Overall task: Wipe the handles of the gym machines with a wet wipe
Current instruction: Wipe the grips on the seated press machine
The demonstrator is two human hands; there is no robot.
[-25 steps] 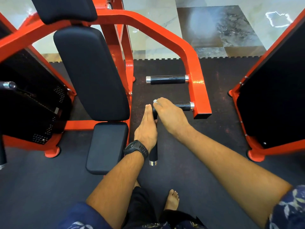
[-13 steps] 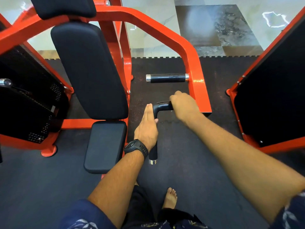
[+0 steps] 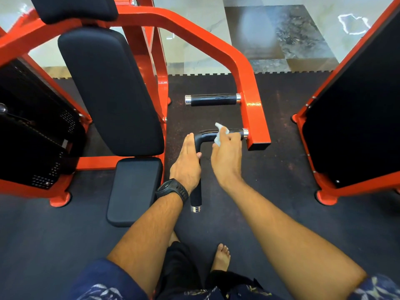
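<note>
A black L-shaped handle (image 3: 203,137) juts from the orange machine arm (image 3: 249,87). Its long leg runs down toward me and ends in a chrome cap. My left hand (image 3: 186,161), with a black watch on the wrist, lies flat against the left side of that leg, thumb hooked round it. My right hand (image 3: 227,154) pinches a small white wet wipe (image 3: 220,132) against the handle's horizontal bar, just right of the bend. A second straight black handle (image 3: 213,99) sits higher on the same arm, untouched.
The black backrest (image 3: 108,89) and seat pad (image 3: 132,189) stand to the left, with a weight stack cover (image 3: 36,135) beyond. Another orange-framed machine (image 3: 355,109) closes in the right side. Dark rubber mat (image 3: 270,202) covers the floor; my bare foot (image 3: 221,257) stands below.
My right hand slid right along the horizontal bar, then came back toward the bend, and the wipe now shows above its fingers. The left hand stayed on the long leg.
</note>
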